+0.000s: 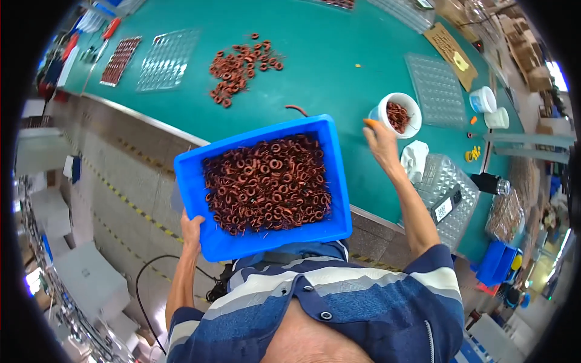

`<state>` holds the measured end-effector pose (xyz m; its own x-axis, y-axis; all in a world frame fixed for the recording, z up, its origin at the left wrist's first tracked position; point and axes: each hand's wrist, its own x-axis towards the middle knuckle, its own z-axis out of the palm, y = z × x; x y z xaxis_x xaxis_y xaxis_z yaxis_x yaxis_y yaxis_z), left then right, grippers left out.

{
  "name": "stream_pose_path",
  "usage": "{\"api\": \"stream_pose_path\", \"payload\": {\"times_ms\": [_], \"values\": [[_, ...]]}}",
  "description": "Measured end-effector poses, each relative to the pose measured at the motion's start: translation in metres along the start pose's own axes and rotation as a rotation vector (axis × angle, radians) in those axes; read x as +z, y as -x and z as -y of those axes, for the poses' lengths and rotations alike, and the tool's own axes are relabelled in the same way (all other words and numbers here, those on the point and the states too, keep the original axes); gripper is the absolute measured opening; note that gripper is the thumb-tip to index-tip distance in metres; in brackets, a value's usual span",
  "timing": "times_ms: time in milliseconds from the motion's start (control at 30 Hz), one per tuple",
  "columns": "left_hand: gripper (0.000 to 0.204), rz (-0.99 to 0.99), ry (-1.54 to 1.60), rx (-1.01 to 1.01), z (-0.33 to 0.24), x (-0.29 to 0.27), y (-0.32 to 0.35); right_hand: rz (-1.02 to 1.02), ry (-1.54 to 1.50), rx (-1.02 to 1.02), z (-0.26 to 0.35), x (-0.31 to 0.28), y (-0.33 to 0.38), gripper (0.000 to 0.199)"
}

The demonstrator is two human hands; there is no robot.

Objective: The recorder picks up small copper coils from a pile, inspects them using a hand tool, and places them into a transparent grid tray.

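Note:
A blue plastic bin (275,243) full of reddish-brown ring-shaped parts with wire ends (266,184) is tilted against my front, at the table's near edge. My left hand (192,230) is closed round its lower left rim. To the right, my right hand (382,145) is at the near left side of a white bucket (413,106), its fingers curled against the wall and an orange cover on one fingertip. Inside the bucket lie more reddish-brown pieces (397,116). My right thumb is not clearly visible.
On the green table (327,66) lie a pile of loose rings (233,71), clear blister trays (168,59), a filled tray (120,61), a white cloth (414,160) and a labelled black device (446,204). Two white tubs (483,100) stand right. An aisle floor (127,175) runs left.

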<state>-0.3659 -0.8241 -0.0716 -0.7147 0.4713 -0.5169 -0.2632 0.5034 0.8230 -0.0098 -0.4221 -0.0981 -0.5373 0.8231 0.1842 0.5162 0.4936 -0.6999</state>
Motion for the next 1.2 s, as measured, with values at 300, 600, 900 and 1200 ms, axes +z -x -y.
{"api": "stream_pose_path", "payload": {"times_ms": [300,600,900,1200], "values": [[0.058,-0.040,-0.062,-0.053,-0.015,0.033,-0.004,0.075,0.179,-0.420,-0.032,0.106,-0.068,0.035],[0.050,-0.059,-0.094,-0.081,-0.025,0.017,-0.002,-0.032,0.340,-0.081,-0.043,0.078,0.013,0.029],[0.047,-0.018,-0.049,-0.080,-0.030,-0.010,-0.008,-0.157,-1.174,0.433,0.067,0.108,0.109,0.050],[0.046,0.182,-0.311,-0.181,-0.149,-0.001,-0.054,-0.077,-1.314,0.578,0.100,0.085,0.066,0.056]]}}
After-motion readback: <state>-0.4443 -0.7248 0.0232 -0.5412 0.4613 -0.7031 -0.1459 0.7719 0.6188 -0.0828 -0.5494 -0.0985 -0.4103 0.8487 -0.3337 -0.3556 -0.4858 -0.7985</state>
